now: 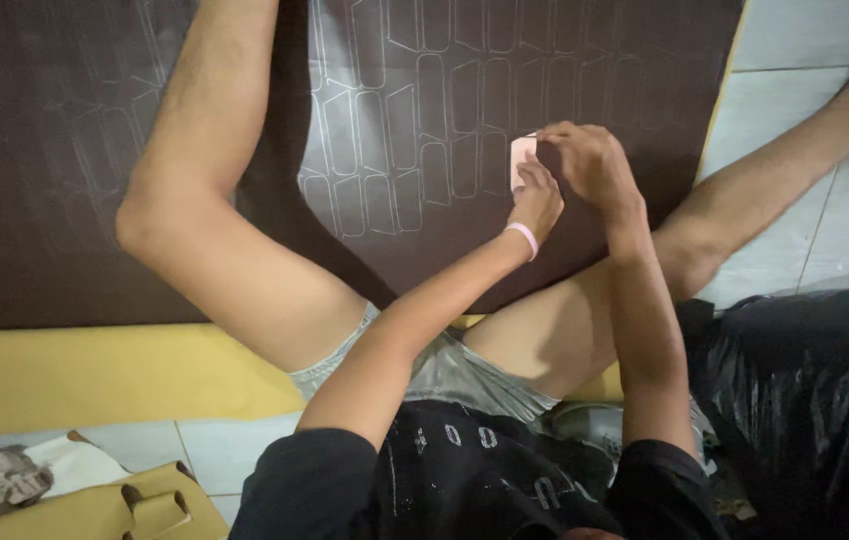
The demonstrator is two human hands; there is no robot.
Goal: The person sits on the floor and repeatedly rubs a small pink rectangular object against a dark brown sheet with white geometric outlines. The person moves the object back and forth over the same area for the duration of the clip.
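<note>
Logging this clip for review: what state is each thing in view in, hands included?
Left hand: fingers pressed on the pink template, holding it flat.
Right hand: closed at the template's upper edge; any marker is hidden.
Pink template: flat on the sheet, partly covered by fingers.
Dark sheet: spread on the floor, marked with rows of traced outlines.
Yellow sheet: lying flat under the dark one.
Black plastic bag: crumpled.
</note>
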